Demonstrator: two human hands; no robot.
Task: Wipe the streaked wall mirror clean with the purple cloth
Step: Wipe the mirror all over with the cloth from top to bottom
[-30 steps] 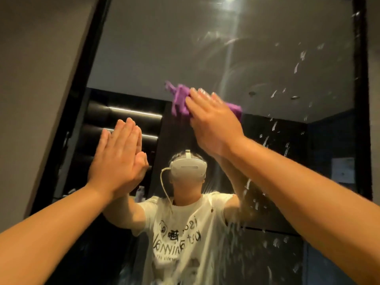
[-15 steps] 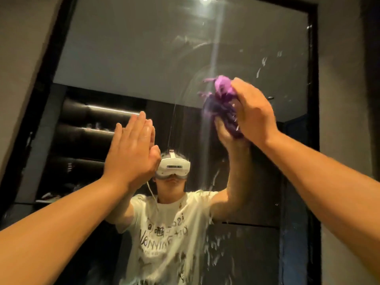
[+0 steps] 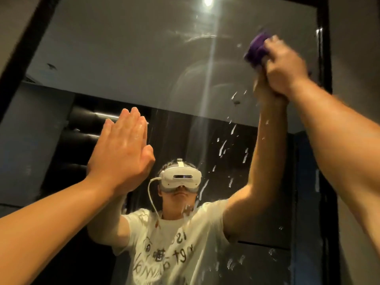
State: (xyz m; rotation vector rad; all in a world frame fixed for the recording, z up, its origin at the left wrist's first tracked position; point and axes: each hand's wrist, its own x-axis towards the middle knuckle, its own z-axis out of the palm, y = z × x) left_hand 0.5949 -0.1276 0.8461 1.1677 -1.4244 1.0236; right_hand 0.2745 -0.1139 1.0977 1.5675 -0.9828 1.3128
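High at the mirror's (image 3: 123, 58) far right, my right hand (image 3: 284, 66) clenches the purple cloth (image 3: 257, 51); my left hand (image 3: 121, 153) rests flat, fingers spread. Streaks (image 3: 223, 146) below remain unwiped.

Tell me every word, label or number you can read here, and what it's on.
White T-shirt, reflected in the mirror: dark print, mirror-reversed and blurred; no word reads with certainty.
White headset: no legible brand.
Purple cloth, black mirror frame: no text.
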